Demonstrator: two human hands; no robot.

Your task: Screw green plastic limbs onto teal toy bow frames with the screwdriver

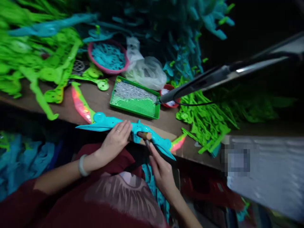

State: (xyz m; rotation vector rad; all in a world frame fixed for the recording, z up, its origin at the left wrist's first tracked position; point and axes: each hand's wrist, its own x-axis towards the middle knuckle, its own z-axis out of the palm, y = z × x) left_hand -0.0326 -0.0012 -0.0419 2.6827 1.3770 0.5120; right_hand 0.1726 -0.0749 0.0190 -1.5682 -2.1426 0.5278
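Note:
A long blue plastic bow-shaped piece (108,122) lies across the front edge of the table, with a green and pink curved limb (82,106) at its left end and another (178,142) at its right end. My left hand (117,137) rests on the middle of the blue piece, fingers pressed together. Just right of it, my right hand (161,169) grips the handle of a small hammer (144,136), whose head is over the blue piece. What lies under the hammer head is hidden.
Behind the blue piece is a green tray (135,110) of small metal parts. Farther back are a pink bowl (125,68) of blue parts, a plastic bag (152,72) and a red bowl (178,104). Green parts (54,63) pile left and right. A metal arm (201,80) slants in from the right.

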